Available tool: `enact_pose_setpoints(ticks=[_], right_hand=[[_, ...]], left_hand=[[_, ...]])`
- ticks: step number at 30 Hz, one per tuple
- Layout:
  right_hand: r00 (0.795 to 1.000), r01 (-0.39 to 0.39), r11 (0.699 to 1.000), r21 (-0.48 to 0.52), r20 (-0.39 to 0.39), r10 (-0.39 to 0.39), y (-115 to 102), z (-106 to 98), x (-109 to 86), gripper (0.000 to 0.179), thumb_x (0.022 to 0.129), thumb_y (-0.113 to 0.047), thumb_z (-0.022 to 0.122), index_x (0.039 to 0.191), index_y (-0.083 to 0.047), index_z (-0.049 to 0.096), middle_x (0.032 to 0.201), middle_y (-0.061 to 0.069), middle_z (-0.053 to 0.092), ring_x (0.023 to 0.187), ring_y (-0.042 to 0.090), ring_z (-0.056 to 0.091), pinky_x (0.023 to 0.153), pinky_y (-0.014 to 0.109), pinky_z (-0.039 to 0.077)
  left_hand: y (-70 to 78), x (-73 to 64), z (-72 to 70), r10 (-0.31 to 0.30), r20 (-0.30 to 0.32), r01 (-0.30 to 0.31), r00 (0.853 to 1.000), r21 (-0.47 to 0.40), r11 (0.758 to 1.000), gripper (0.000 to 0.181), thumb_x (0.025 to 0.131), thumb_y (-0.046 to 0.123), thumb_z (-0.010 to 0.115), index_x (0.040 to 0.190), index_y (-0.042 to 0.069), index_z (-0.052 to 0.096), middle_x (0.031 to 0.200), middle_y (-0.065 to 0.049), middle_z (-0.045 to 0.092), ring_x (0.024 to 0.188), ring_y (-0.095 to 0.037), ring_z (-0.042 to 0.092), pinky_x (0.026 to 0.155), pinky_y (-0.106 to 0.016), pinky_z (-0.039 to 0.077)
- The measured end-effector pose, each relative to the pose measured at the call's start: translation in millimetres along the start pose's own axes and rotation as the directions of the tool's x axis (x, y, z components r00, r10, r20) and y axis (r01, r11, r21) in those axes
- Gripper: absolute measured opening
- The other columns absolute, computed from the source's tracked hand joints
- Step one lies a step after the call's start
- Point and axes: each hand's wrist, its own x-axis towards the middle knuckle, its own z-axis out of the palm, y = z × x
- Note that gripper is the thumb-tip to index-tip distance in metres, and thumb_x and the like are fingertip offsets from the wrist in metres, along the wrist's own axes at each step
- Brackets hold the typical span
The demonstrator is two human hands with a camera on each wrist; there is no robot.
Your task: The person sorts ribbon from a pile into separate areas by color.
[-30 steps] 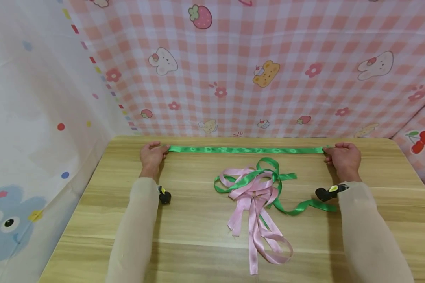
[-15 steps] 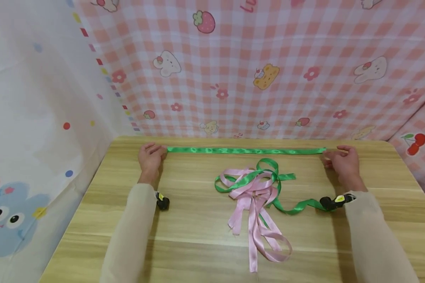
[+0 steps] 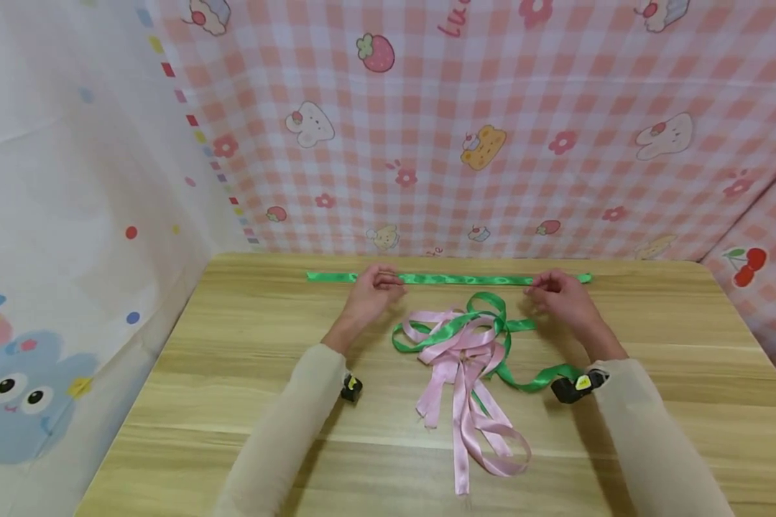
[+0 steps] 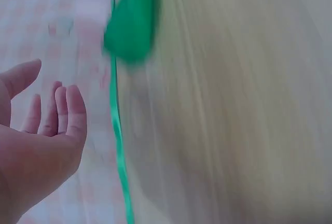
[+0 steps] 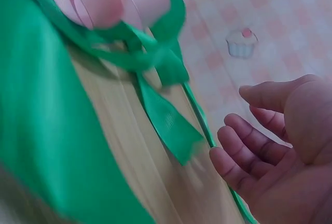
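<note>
Above the far edge of a wooden desk (image 3: 233, 373), we see a person's left hand (image 3: 373, 291) and right hand (image 3: 564, 296) at a straight green ribbon (image 3: 465, 280) stretched out from side to side. The fingers of both curve loosely, thumbs apart; whether either touches the ribbon, we cannot tell. On the near side of it, we find pink ribbon (image 3: 448, 370) heaped with looped green ribbon (image 3: 453, 329), before a checked cloth (image 3: 420, 108).

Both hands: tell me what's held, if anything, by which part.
Nothing is held: neither the left hand nor the right hand grips the straight green ribbon.
</note>
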Motion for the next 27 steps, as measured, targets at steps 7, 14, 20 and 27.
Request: enact_pose_setpoints(ticks=[7,14,20,27], right_hand=[[1.0,0.018,0.998,-0.058,0.02,-0.017,-5,25,5.2,0.02,0.098,-0.012,0.062,0.108,0.004,0.056,0.096,0.012,0.063,0.079,0.013,0.059,0.069,0.025,0.054],[1.0,0.016,0.989,-0.144,0.024,-0.013,-6,40,5.1,0.021,0.096,-0.012,0.063,0.109,0.002,0.056,0.102,0.017,0.062,0.086,0.019,0.055,0.069,0.025,0.049],[1.0,0.018,0.984,-0.179,0.022,-0.014,-9,45,3.2,0.02,0.094,-0.009,0.063,0.11,0.002,0.055,0.102,0.019,0.064,0.087,0.023,0.057,0.071,0.027,0.046],[0.997,0.02,0.988,-0.155,0.078,-0.008,-13,48,0.6,0.02,0.095,-0.002,0.059,0.114,0.003,0.055,0.101,0.02,0.066,0.088,0.025,0.06,0.069,0.028,0.046]], left_hand=[[14.7,2.9,57.7,0.011,0.151,-0.018,0.989,0.048,0.999,0.04,0.091,0.007,0.07,0.128,0.003,0.054,0.114,-0.011,0.068,0.102,-0.022,0.066,0.086,-0.03,0.056],[17.2,6.9,94.5,-0.035,0.166,0.014,0.986,0.126,0.992,0.042,0.091,0.006,0.07,0.13,0.004,0.054,0.121,-0.011,0.064,0.109,-0.022,0.062,0.089,-0.03,0.054],[12.1,7.6,111.5,-0.042,0.136,0.017,0.99,0.184,0.983,0.044,0.09,0.01,0.072,0.13,0.006,0.054,0.123,-0.014,0.064,0.11,-0.024,0.063,0.089,-0.032,0.055],[8.7,3.8,119.7,-0.041,0.072,0.023,0.997,0.239,0.971,0.043,0.086,0.007,0.076,0.125,0.007,0.057,0.105,-0.01,0.07,0.094,-0.02,0.067,0.082,-0.032,0.056]])
